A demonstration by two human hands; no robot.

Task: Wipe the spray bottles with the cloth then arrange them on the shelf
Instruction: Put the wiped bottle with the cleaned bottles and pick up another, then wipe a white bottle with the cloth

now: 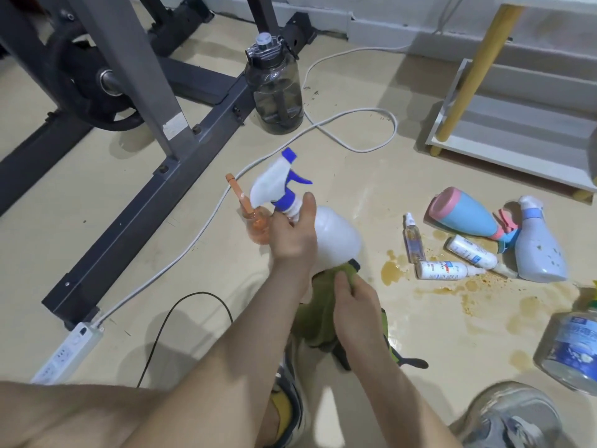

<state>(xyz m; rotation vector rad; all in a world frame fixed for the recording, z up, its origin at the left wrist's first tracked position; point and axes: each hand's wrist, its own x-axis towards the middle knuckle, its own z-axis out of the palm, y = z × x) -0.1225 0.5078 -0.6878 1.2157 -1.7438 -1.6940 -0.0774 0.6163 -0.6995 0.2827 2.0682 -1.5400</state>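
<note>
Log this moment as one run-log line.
phase: wiping | left hand: holds white spray bottle at neck | right hand: grips green cloth against bottle base | floor: more bottles beside brown spill

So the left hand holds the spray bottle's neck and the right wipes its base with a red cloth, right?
No, the head view shows a green cloth, not red; the left hand holds the white spray bottle by the neck, the right hand the cloth at its base.

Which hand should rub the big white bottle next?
Probably the right hand: it grips the green cloth at the base of the white spray bottle. The left hand is busy gripping the bottle's neck.
</note>
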